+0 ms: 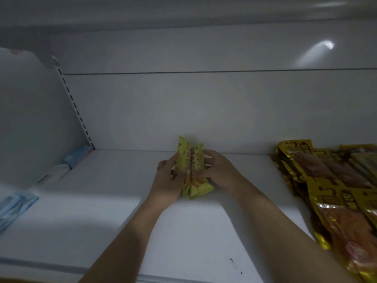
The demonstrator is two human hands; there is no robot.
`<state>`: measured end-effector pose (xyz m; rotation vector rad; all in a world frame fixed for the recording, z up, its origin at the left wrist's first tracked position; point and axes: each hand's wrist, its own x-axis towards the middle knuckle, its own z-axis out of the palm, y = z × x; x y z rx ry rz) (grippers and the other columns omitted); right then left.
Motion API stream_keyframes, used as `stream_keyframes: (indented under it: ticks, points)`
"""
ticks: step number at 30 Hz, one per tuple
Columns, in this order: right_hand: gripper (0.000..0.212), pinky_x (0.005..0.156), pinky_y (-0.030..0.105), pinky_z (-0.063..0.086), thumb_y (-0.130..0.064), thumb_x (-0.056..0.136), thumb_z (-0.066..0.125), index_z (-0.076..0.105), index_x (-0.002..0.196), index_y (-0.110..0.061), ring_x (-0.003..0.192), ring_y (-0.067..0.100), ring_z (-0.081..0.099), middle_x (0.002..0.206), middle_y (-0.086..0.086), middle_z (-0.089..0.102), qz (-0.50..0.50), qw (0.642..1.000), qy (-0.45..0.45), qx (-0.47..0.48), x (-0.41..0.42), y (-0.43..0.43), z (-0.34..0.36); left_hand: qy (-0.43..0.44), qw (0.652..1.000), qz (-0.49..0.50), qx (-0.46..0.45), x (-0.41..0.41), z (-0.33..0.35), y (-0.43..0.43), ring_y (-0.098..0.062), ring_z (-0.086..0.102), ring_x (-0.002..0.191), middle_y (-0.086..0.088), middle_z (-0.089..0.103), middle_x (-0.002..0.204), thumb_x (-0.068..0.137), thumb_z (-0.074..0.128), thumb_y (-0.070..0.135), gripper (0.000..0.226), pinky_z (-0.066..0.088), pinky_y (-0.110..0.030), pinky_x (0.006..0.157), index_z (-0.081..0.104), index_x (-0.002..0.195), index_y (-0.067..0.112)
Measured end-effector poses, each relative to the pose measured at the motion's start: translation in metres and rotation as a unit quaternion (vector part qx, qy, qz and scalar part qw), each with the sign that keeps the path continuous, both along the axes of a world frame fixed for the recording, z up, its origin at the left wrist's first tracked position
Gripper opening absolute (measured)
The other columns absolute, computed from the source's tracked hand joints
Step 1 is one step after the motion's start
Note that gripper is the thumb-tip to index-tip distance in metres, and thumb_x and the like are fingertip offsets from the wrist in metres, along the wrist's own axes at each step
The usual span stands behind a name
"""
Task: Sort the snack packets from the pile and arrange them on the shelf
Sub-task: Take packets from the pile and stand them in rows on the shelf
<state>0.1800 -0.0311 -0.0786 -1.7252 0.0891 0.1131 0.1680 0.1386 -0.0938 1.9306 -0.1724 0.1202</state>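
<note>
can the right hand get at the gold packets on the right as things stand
Probably yes: only bare shelf lies between the right hand and the gold packets, though it now holds the yellow packets.

Background: white back panel (pixel 204 111) with one dark horizontal seam (pixel 204 72) across it. Bright glare spot (pixel 326 45) upper right on the panel. Slotted upright rail (pixel 75 107) runs diagonally down the left corner, with a row of black slots. White side panel (pixel 30 119) is left of the rail, grey bracket (pixel 30 45) at its top. Overhead panel (pixel 183 11) spans the top of the view, blurred. Along the left edge of the shelf (pixel 102 201) lie a pale blue pack (pixel 78 155) at the rear corner, a white pack (pixel 55 173) just in front of it, and another blue pack (pixel 14 207) nearer the camera, blurred. Print unreadable.
</note>
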Motion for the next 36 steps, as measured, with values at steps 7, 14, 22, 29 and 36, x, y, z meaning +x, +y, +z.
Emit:
stream_keyframes:
  ticks: [7,14,22,29,36]
  points:
    - [0.085,0.089,0.051,0.056,-0.028,0.044,0.094,0.065,0.122,-0.013,0.091,0.029,0.072,0.100,0.014,0.074,-0.030,0.999,-0.008,-0.032,-0.001,0.006,0.001,0.082,0.993,0.004,-0.090,0.004,0.002,0.010,-0.018,0.065,0.105,-0.007,0.064,0.123,0.092,0.064,0.001,0.067,0.053,-0.031,0.091,0.035,0.151,0.016]
    - [0.096,0.101,0.037,0.047,-0.047,0.054,0.089,0.051,0.141,-0.032,0.117,0.018,0.059,0.131,-0.001,0.062,0.055,0.957,-0.030,-0.282,-0.017,0.013,0.013,0.018,0.998,-0.052,0.011,0.004,-0.003,0.007,-0.009,0.064,0.102,0.005,0.066,0.121,0.099,0.044,0.002,0.055,0.048,-0.014,0.084,0.050,0.139,0.039]
    - [0.065,0.081,0.020,0.036,-0.034,0.079,0.079,0.052,0.139,-0.033,0.100,0.016,0.056,0.101,-0.009,0.060,0.012,0.931,-0.040,-0.362,-0.032,0.014,0.027,0.014,0.998,-0.054,0.040,-0.001,0.000,0.005,0.000,0.053,0.062,0.011,0.060,0.078,0.093,0.063,0.032,0.043,0.041,-0.011,0.057,0.055,0.135,0.034]
    - [0.051,0.089,0.027,0.047,-0.027,0.076,0.080,0.066,0.125,-0.033,0.095,0.014,0.061,0.103,-0.001,0.063,-0.103,0.935,-0.057,-0.335,-0.024,0.008,0.017,0.049,0.998,-0.040,0.003,0.006,-0.003,0.007,-0.010,0.060,0.078,0.008,0.062,0.095,0.088,0.068,0.027,0.045,0.044,-0.017,0.060,0.055,0.127,0.044]
    - [0.055,0.081,0.039,0.059,-0.019,0.074,0.084,0.064,0.123,-0.036,0.083,0.012,0.069,0.091,-0.005,0.070,-0.193,0.957,-0.140,-0.166,-0.021,0.022,0.011,0.043,0.997,-0.027,-0.064,0.009,-0.007,0.004,-0.010,0.065,0.089,0.015,0.065,0.098,0.085,0.070,0.021,0.049,0.053,-0.028,0.075,0.053,0.120,0.051]
